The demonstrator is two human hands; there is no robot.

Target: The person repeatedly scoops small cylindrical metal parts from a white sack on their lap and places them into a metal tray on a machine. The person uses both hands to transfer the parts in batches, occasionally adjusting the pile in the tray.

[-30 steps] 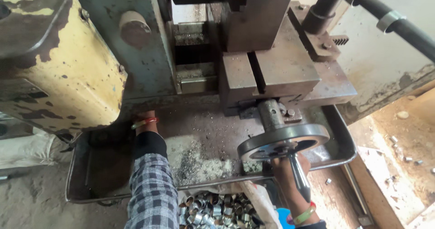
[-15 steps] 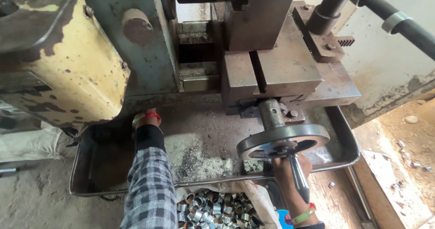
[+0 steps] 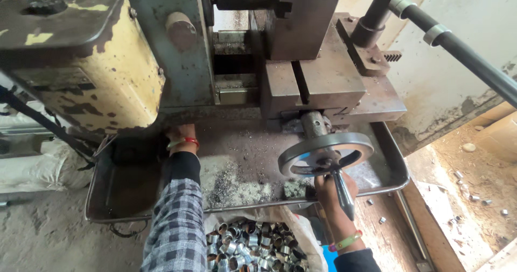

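While the right hand [image 3: 335, 188] closes its fingers on the handwheel's handle [image 3: 342, 192], the left hand [image 3: 180, 136], fingers hidden, reaches under the machine over a metal tray [image 3: 388, 164] of shavings [image 3: 231, 178]; a sack [image 3: 301, 231] holds metal rings [image 3: 247, 245].

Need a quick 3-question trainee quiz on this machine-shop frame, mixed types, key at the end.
1. True or false: the right hand grips the handwheel handle.
2. Where does the left hand reach? A) under the yellow housing B) into the sack of metal rings C) onto the black lever
3. Fill in: metal chips lie in the ____ under the handwheel.

Key: 1 true; 2 A; 3 tray
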